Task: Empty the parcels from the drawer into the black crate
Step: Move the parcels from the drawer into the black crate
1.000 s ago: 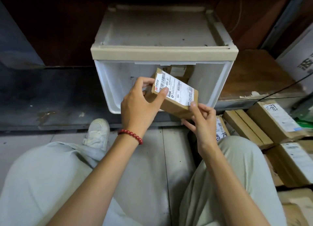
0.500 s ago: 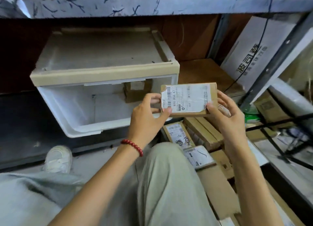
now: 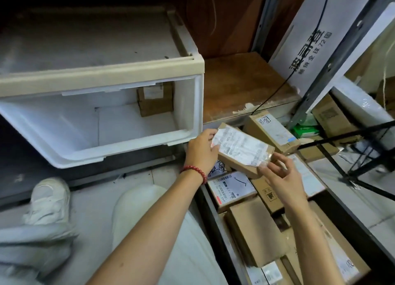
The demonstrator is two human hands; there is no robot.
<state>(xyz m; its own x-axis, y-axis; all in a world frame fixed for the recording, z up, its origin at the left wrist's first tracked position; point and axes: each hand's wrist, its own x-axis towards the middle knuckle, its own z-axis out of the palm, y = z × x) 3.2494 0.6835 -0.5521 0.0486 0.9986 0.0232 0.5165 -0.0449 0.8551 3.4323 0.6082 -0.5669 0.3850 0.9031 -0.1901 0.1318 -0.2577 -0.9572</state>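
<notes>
A flat brown parcel (image 3: 243, 149) with a white label hangs over the far end of the black crate (image 3: 210, 208). My left hand (image 3: 203, 151) grips its left end. My right hand (image 3: 282, 177) pinches its near right corner. The white plastic drawer (image 3: 119, 143) stands pulled out at the left, and one small brown parcel (image 3: 155, 99) stays at its back right. Several cardboard parcels (image 3: 254, 231) fill the crate below my hands.
My knees and a white shoe (image 3: 49, 199) lie on the floor at the lower left. A wooden shelf board (image 3: 241, 84) and a grey metal rack post (image 3: 333, 56) stand behind the crate. A black stand's legs (image 3: 363, 173) cross the floor at the right.
Both hands have carried the parcel from in front of the drawer to the right and down over the crate. The view has swung right.
</notes>
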